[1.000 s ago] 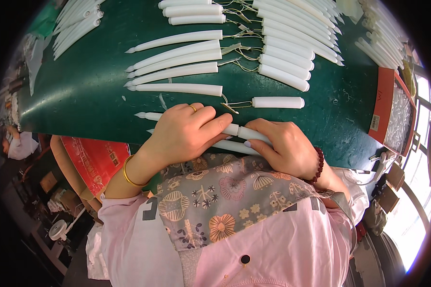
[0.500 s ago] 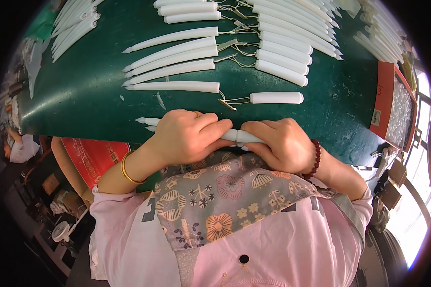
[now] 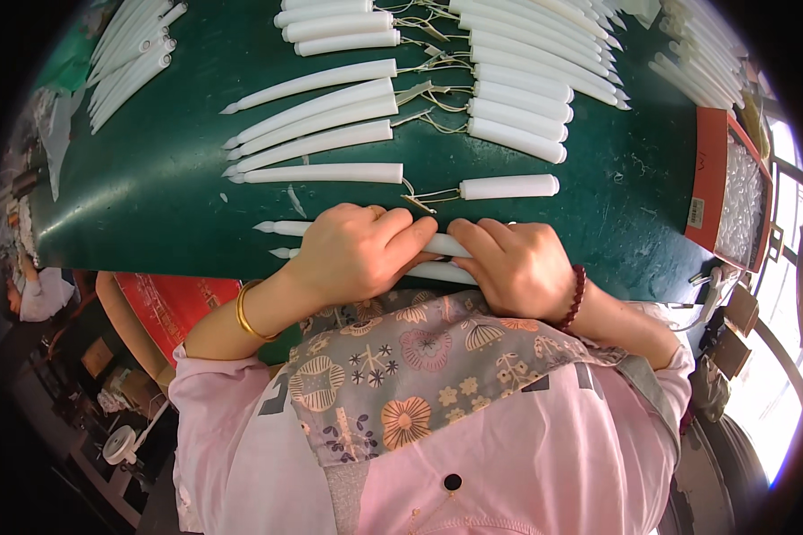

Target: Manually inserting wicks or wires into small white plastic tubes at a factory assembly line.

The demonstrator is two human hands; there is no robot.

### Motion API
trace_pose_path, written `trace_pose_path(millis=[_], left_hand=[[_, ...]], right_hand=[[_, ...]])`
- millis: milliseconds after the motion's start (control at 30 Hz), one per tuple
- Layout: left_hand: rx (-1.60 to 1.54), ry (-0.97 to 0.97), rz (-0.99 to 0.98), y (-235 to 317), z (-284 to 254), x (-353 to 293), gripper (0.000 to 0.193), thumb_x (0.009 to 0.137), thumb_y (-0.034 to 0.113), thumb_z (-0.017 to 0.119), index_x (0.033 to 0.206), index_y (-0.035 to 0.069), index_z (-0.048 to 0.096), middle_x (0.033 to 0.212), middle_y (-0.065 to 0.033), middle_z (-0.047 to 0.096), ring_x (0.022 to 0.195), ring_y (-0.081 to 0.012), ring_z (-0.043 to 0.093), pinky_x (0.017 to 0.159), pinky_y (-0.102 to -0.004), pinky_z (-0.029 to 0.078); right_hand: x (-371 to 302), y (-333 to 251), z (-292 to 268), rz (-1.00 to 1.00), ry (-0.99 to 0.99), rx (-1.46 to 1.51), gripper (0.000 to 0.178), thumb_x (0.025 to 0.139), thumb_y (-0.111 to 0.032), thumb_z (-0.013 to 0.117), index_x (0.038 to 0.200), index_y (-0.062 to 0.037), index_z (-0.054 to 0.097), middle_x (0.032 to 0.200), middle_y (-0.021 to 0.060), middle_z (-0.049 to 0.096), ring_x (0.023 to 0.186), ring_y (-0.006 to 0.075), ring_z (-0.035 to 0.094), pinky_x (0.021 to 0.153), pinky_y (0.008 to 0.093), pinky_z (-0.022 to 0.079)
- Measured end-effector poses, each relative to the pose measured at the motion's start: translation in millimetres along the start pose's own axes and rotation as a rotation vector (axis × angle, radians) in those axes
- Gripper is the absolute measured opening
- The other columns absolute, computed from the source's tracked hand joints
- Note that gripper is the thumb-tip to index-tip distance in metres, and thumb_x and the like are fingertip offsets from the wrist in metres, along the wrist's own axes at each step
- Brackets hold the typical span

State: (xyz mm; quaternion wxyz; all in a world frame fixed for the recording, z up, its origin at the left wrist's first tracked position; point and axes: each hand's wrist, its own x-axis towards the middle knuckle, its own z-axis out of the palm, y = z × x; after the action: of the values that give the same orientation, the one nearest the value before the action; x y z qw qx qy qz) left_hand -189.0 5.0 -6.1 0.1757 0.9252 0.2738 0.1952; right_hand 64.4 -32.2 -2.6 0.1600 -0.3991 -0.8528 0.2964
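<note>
At the near edge of the table, my left hand (image 3: pixel 357 254) is wrapped round a white taper candle (image 3: pixel 448 245) with a flame-shaped tip sticking out to the left. My right hand (image 3: pixel 517 267) pinches the same candle's right part, its fingertips close to those of the left. Just nearer to me, a second white taper candle (image 3: pixel 444 272) lies beneath my hands, partly hidden by them. Beyond my hands is a candle in two pieces, a tapered tube (image 3: pixel 326 173) and a short base tube (image 3: pixel 509 186), joined by thin wires (image 3: pixel 430 193).
More tapered tubes (image 3: pixel 312 111) and wired base tubes (image 3: pixel 517 134) lie in rows farther back. Candle bundles (image 3: pixel 134 71) sit far left, others (image 3: pixel 700 67) far right. A red box (image 3: pixel 712 178) of clear plastic pieces stands at right. Below the table's left edge is an open carton (image 3: pixel 134 312).
The two candles at my hands have come apart, the nearer one now showing more clearly below. My fingers have shifted slightly on the farther candle. The whole view has moved a little.
</note>
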Motion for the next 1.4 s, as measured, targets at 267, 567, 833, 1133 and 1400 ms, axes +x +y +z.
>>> trace_pose_path(millis=[267,567,833,1133,1400], left_hand=[[-0.095,0.136,-0.126,5,-17,8,0.039,0.073,0.026,0.087,0.102,0.003,0.074,0.084,-0.0047,0.058,0.074,-0.0248,0.061,0.062,-0.037,0.05],[0.082,0.1,-0.295,-16,-27,11,0.03,0.08,0.014,0.083,0.104,0.005,0.068,0.103,-0.0061,0.062,0.099,-0.0278,0.063,0.084,-0.0421,0.048],[-0.05,0.21,-0.293,-20,-14,7,0.033,0.086,0.006,0.078,0.114,0.006,0.061,0.094,-0.0085,0.065,0.08,-0.0319,0.066,0.068,-0.0419,0.052],[-0.049,0.235,-0.285,-19,-8,8,0.033,0.082,0.01,0.082,0.111,0.007,0.065,0.092,-0.0075,0.065,0.077,-0.0281,0.067,0.062,-0.0393,0.052],[-0.141,0.224,-0.141,-7,-25,5,0.039,0.076,0.013,0.087,0.113,0.004,0.075,0.093,-0.0069,0.07,0.076,-0.0251,0.067,0.063,-0.0359,0.051]], right_hand=[[17,-2,-27,-0.06,0.204,-0.077,0.037,0.08,-0.022,0.083,0.111,-0.0046,0.073,0.096,0.0102,0.066,0.081,0.0287,0.067,0.071,0.0397,0.054],[30,1,-26,0.065,0.246,-0.301,0.037,0.077,-0.003,0.078,0.113,-0.0063,0.069,0.109,0.0069,0.065,0.097,0.0287,0.063,0.087,0.0433,0.048],[35,-12,-25,0.272,0.137,0.012,0.042,0.083,-0.011,0.078,0.122,-0.0078,0.063,0.104,0.0109,0.068,0.091,0.0329,0.069,0.077,0.0404,0.055],[38,-11,-10,0.317,0.297,0.283,0.014,0.088,-0.007,0.08,0.101,-0.0023,0.078,0.084,0.0085,0.069,0.068,0.0245,0.065,0.064,0.0319,0.051],[34,-2,-28,0.29,0.064,0.68,0.011,0.088,-0.005,0.078,0.096,0.0011,0.077,0.075,0.0065,0.06,0.068,0.0165,0.055,0.063,0.0325,0.043]])
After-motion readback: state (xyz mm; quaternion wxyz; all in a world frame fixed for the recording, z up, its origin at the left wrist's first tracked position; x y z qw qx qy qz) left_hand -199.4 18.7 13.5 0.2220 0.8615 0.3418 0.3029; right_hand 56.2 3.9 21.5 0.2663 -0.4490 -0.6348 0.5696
